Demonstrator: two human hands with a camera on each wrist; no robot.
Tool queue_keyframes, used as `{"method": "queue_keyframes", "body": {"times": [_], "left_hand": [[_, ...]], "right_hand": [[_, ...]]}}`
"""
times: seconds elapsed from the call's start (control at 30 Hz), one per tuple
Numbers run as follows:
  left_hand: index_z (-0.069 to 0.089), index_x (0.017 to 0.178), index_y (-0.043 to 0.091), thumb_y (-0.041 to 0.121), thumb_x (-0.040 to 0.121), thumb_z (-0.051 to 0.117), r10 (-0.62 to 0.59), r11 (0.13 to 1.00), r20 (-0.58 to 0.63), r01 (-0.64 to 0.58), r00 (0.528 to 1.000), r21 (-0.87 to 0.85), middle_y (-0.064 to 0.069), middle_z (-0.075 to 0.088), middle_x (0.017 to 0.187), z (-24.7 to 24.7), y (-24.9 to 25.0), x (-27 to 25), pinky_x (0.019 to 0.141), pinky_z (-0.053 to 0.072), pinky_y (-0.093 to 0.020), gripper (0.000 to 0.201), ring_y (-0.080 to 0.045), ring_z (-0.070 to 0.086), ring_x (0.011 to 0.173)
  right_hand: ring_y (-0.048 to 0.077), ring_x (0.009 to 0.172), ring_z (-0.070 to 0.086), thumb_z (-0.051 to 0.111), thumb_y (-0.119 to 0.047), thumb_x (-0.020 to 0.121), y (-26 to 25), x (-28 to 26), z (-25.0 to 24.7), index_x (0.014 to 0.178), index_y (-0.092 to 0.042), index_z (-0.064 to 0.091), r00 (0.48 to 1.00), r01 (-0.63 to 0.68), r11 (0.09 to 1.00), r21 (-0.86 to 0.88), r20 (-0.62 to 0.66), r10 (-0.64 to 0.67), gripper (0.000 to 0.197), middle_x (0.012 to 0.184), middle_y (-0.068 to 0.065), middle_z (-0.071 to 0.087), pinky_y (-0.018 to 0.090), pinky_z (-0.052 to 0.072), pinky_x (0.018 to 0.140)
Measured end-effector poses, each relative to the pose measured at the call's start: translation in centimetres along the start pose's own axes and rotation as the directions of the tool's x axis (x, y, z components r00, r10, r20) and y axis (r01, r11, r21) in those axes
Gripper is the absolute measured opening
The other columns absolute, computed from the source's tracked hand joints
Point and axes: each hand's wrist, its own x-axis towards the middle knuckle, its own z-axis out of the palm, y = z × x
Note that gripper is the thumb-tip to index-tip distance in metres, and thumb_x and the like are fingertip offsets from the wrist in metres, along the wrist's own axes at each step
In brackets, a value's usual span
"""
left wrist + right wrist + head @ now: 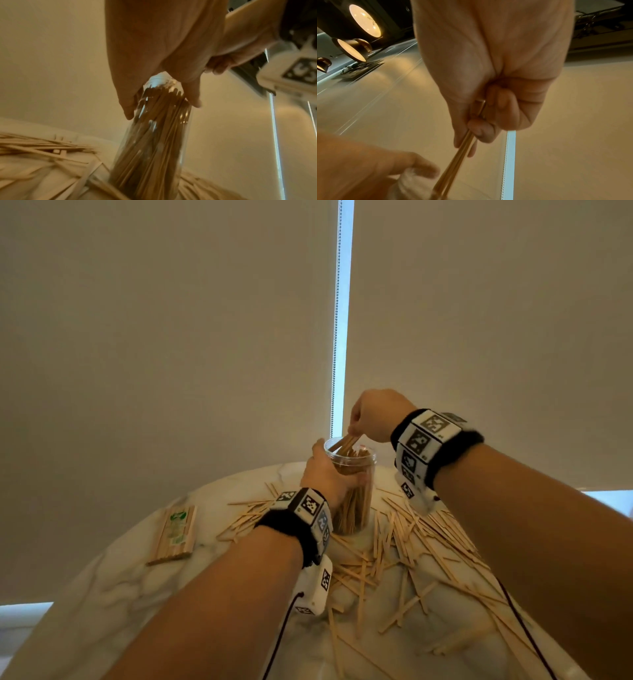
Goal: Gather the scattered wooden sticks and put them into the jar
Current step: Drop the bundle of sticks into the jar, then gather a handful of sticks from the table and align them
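Observation:
A clear plastic jar (354, 501) packed with upright wooden sticks stands on the round marble table (102, 594). My left hand (329, 474) wraps around the jar's upper part; the left wrist view shows its fingers (127, 108) curled on the jar (154, 148). Above the jar's mouth, my right hand (368, 414) pinches a small bunch of sticks (344, 442), whose lower ends dip into the opening. In the right wrist view that bunch of sticks (462, 151) slants down from the right hand's fingers (481, 129). Many loose sticks (404, 546) lie scattered around the jar.
A wrapped bundle of sticks (175, 534) lies at the table's left. Pale roller blinds (171, 337) hang right behind the table, with a bead chain (335, 337) in the bright gap between them. Cables from the wrist cameras trail across the table's near side.

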Motion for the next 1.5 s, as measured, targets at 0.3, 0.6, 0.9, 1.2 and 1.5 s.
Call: {"method": "queue_keyframes", "body": {"times": [0.3, 0.6, 0.9, 1.2, 1.5], "left_hand": [[0.016, 0.155, 0.019, 0.037, 0.076, 0.084, 0.093, 0.987, -0.095, -0.079, 0.991, 0.142, -0.011, 0.046, 0.142, 0.7, -1.3, 0.4, 0.11, 0.042, -0.048, 0.106, -0.03, 0.05, 0.129], [0.014, 0.155, 0.023, 0.032, 0.077, 0.083, 0.064, 0.99, -0.081, -0.053, 0.995, 0.134, -0.01, 0.044, 0.142, 0.7, -1.5, 0.4, 0.11, 0.042, -0.049, 0.105, -0.031, 0.047, 0.13], [0.014, 0.155, 0.023, 0.032, 0.077, 0.084, 0.061, 0.99, -0.085, -0.05, 0.995, 0.134, -0.011, 0.042, 0.142, 0.8, -1.6, 0.3, 0.111, 0.04, -0.049, 0.105, -0.032, 0.045, 0.132], [0.014, 0.154, 0.026, 0.031, 0.075, 0.085, 0.045, 0.99, -0.076, -0.035, 0.996, 0.134, -0.011, 0.043, 0.141, 0.8, -1.7, 0.4, 0.108, 0.043, -0.051, 0.106, -0.032, 0.047, 0.13], [0.011, 0.154, 0.027, 0.03, 0.076, 0.084, 0.023, 0.99, -0.077, -0.012, 0.997, 0.141, -0.012, 0.042, 0.142, 0.9, -1.7, 0.6, 0.108, 0.044, -0.052, 0.107, -0.034, 0.047, 0.131]], "right_hand": [[0.023, 0.103, 0.066, 0.068, -0.033, 0.093, -0.3, 0.4, -2.5, 0.114, -0.011, 0.073, 0.992, 0.008, 0.989, -0.147, 0.128, 0.011, 0.031, 0.101, 0.001, 0.067, 0.031, 0.052, 0.08], [0.019, 0.082, 0.065, 0.072, -0.023, 0.09, -1.1, 3.2, -0.4, 0.098, -0.011, 0.075, 1.0, 0.009, 0.987, -0.159, 0.023, -0.005, 0.015, 0.089, 0.002, 0.071, 0.029, 0.051, 0.069], [0.019, 0.092, 0.068, 0.078, -0.027, 0.085, -1.5, 3.3, -1.3, 0.1, -0.013, 0.077, 0.969, 0.014, 0.992, -0.121, 0.248, 0.017, 0.021, 0.088, -0.001, 0.072, 0.036, 0.056, 0.09], [0.018, 0.076, 0.059, 0.059, -0.02, 0.096, -2.3, 3.4, 2.1, 0.105, -0.006, 0.071, 0.956, 0.063, 0.988, -0.143, 0.292, -0.018, 0.021, 0.085, 0.004, 0.065, 0.024, 0.049, 0.065], [0.01, 0.079, 0.073, 0.075, -0.018, 0.088, -1.6, 3.1, 2.9, 0.088, -0.017, 0.078, 0.987, -0.017, 0.964, 0.267, 0.156, -0.026, 0.004, 0.085, -0.003, 0.076, 0.026, 0.06, 0.076]]}}
